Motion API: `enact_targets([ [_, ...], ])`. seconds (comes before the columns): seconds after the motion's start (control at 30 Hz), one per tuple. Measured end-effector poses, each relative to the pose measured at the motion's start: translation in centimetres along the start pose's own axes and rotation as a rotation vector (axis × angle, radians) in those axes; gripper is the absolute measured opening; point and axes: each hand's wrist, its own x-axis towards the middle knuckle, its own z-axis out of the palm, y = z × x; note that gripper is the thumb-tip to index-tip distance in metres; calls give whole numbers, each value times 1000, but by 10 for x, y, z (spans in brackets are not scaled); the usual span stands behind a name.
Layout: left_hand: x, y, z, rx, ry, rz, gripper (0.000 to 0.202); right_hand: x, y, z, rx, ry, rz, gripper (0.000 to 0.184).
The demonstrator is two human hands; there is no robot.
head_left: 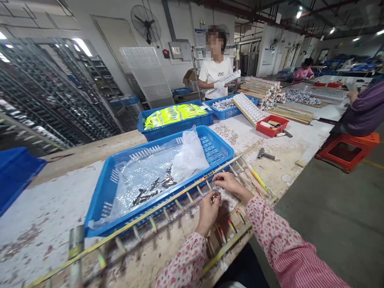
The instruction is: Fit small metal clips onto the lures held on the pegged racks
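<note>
My left hand (209, 210) is closed, with small dark shiny pieces showing between its curled fingers. Just beyond it, my right hand (229, 183) has its fingertips pinched together at the long yellow-stained wooden strip (180, 195); what they hold, if anything, is too small to make out. Short pale pegs stick out along the strip's near side, some with thin wire hooks. Against its far side stands a blue plastic basket (100, 196) lined with a clear plastic bag (189, 156). Dark shiny pieces (144, 196) lie in the bag.
A second strip (228, 244) with coloured pegs lies nearer me. A hammer (267, 155) rests to the right. Beyond are a blue basket of bright yellow packets (175, 116), a red tray (272, 126) and stacked wooden strips (261, 92). A co-worker (216, 72) stands across the table.
</note>
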Motion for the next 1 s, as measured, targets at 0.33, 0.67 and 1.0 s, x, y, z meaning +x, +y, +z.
enact_targets([
  [0.33, -1, -4, -4, 117, -25, 153, 14, -18, -9, -6, -194, 94, -82, 21],
  [0.67, 9, 2, -5, -147, -296, -29, 18, -123, 21, -5, -647, -119, 5, 11],
  [1.0, 3, 4, -6, -212, -411, -48, 25, -129, 19, 6, -376, 111, 99, 4],
])
